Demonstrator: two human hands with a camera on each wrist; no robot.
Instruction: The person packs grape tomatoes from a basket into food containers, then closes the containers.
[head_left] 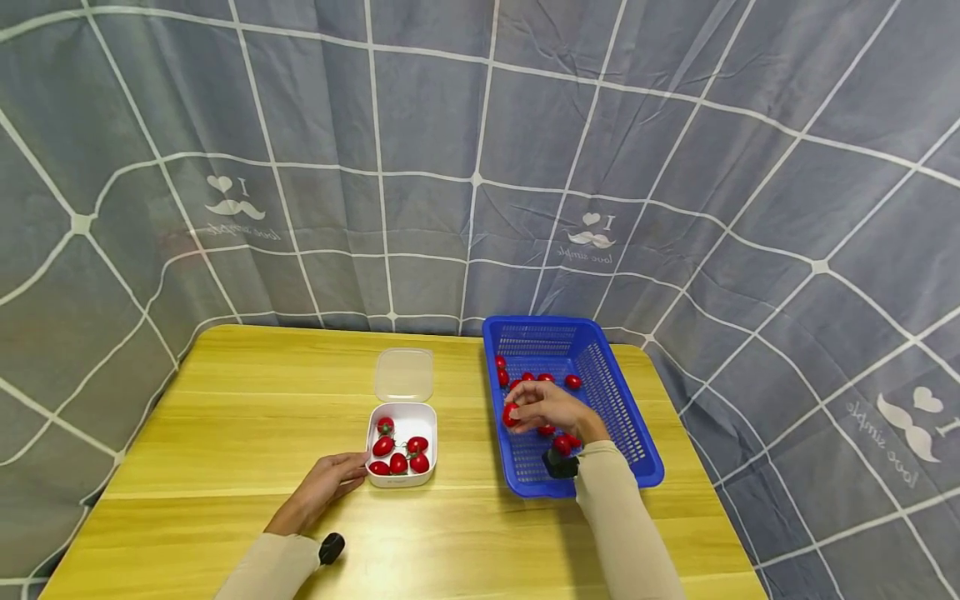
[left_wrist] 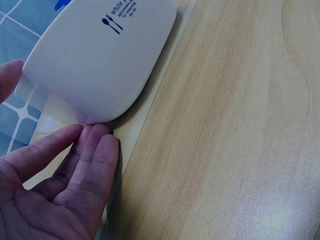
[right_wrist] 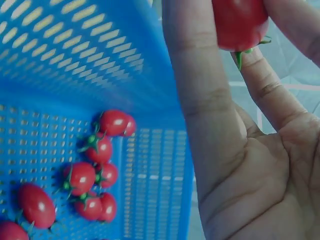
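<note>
My right hand [head_left: 551, 406] pinches a red cherry tomato [head_left: 511, 415] above the left part of a blue basket [head_left: 626, 400]. In the right wrist view, this tomato [right_wrist: 241, 25] has a green stem pointing down. More cherry tomatoes [right_wrist: 37, 205] lie on the basket floor. To the left, a white square box [head_left: 399, 481] holds several cherry tomatoes [head_left: 383, 446]. My left hand [head_left: 327, 483] rests at the box's left side, its extended fingers [left_wrist: 97, 165] touching the wall. The thumb reaches the rim in the left wrist view.
A translucent lid [head_left: 404, 375] lies on the wooden table [head_left: 247, 417] just behind the box. Grey curtains [head_left: 427, 208] with white lines hang behind the table and on both sides. Black wrist cameras [head_left: 332, 548] sit on both wrists.
</note>
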